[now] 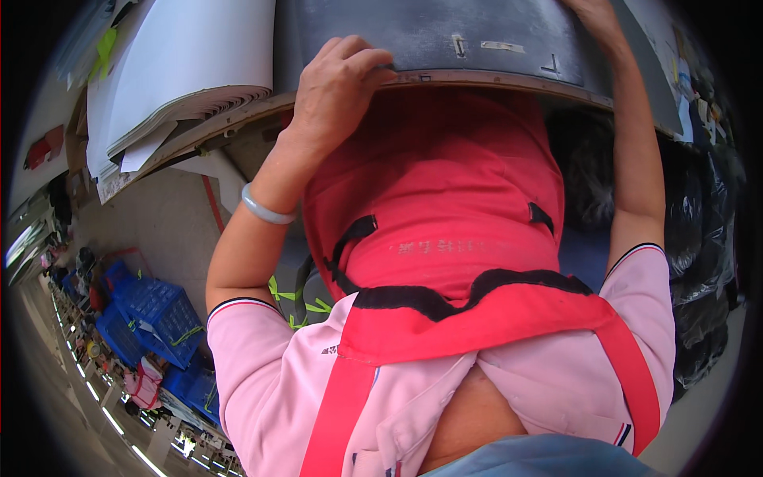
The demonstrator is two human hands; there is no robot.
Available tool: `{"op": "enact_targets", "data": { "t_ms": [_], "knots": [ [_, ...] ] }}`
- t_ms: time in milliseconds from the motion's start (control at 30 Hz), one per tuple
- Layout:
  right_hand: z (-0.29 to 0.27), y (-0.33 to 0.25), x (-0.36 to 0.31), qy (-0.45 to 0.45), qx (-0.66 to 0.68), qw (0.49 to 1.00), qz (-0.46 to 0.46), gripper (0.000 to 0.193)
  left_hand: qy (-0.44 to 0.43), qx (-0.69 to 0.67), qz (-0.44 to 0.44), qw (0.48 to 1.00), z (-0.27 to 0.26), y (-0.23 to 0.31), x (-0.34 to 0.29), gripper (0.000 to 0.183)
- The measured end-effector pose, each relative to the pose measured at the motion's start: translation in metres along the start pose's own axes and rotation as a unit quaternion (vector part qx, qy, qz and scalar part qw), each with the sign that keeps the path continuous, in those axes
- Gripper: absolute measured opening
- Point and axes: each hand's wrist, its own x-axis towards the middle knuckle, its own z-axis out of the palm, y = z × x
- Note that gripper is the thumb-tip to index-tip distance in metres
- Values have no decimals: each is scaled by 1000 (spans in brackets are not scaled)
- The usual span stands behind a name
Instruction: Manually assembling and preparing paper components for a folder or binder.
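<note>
My left hand (340,89) is at the near edge of a dark grey board (429,32) with whitish smudges. Its fingers are bent and closed by the board's edge; what they hold, if anything, is hidden. Farther right, my right hand (592,14) reaches over the board's far right part. The picture's top edge cuts off most of its fingers. Small pale strips and a corner mark (550,63) sit on the board's surface, between my hands and nearer the right one.
A thick folded-over stack of large white sheets (199,56) lies left of the board, overhanging the table's wooden edge (230,121). Black plastic bags (691,238) stand at the right. Blue crates (159,314) are on the floor at the left. My red apron (437,191) touches the table front.
</note>
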Motion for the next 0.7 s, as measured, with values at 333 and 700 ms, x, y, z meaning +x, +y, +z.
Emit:
{"op": "enact_targets", "data": {
  "t_ms": [333, 700],
  "knots": [
    [4, 3, 0, 1, 28, 1000, -6, 24, 5, 1, -10, 1000, -1, 5, -1, 14],
    [11, 8, 3, 15, 22, 999, -36, 25, -30, 25, -18, 999, -8, 6, 6, 15]
  ]
}}
